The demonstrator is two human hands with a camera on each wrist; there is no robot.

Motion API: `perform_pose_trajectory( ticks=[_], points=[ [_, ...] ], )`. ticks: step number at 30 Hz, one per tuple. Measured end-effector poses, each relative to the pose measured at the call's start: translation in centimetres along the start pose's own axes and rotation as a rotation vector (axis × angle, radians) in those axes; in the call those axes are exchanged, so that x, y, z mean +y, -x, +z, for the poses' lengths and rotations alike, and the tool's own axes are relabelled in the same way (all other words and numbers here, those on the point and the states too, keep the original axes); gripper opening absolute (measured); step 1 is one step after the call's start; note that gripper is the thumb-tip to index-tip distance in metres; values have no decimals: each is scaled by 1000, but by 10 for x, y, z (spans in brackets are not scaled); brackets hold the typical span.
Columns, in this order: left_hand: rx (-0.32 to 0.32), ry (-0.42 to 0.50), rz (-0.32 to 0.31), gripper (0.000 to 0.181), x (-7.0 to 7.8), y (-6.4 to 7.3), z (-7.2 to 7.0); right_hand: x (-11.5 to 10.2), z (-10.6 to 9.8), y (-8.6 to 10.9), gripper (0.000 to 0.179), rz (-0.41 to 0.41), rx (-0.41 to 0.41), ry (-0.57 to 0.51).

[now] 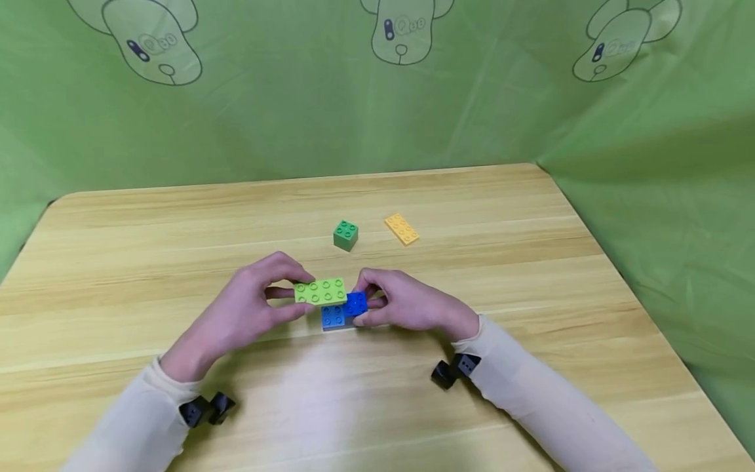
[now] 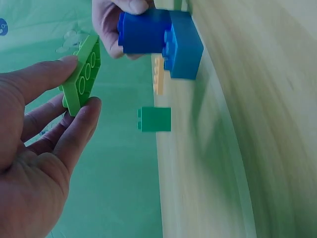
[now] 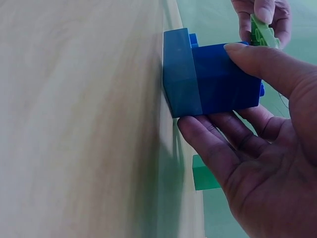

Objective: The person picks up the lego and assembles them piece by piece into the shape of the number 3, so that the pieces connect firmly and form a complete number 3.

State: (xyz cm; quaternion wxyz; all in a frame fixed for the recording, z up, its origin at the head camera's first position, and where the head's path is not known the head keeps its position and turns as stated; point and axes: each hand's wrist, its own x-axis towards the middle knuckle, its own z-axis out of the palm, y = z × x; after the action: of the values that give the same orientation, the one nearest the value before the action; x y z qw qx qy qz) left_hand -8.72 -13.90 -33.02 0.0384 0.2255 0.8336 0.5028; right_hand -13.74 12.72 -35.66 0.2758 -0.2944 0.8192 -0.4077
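My left hand (image 1: 250, 305) pinches a thin lime-green building plate (image 1: 320, 292) by its left end, thumb on one long side and fingers on the other. Hollow tubes show on its underside in the left wrist view. My right hand (image 1: 407, 300) grips a dark blue brick (image 3: 225, 77) between thumb and fingers. That brick sits on one end of a longer, lighter blue brick (image 2: 186, 47), whose other end has bare studs. The lime plate hangs above and left of the dark blue brick, apart from it. Whether the lighter brick touches the table, I cannot tell.
Beyond the hands, a green square brick (image 1: 345, 236) stands on the wooden table (image 1: 177, 242). A flat orange plate (image 1: 402, 229) lies to its right. Green cloth (image 1: 295, 118) with printed cartoon heads hangs behind the table. A small black device (image 1: 206, 410) is strapped at each wrist.
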Motion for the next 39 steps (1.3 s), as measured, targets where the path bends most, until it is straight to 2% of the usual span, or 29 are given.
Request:
perform_pose_trajectory(
  ticks=[10,20,32,39],
  points=[
    [-36,-36,44,31,5,-5,8,0,0,0,30,4,2,10],
    [-71,-14,80,31,2,-7,21,0,1,-1,27,-20,3,-15],
    [-95,-56,76,29,1,-9,27,1,2,0,27,-25,-1,-37],
    [-84,-61,59,30,2,-10,29,0,2,1,27,-33,13,19]
  ],
)
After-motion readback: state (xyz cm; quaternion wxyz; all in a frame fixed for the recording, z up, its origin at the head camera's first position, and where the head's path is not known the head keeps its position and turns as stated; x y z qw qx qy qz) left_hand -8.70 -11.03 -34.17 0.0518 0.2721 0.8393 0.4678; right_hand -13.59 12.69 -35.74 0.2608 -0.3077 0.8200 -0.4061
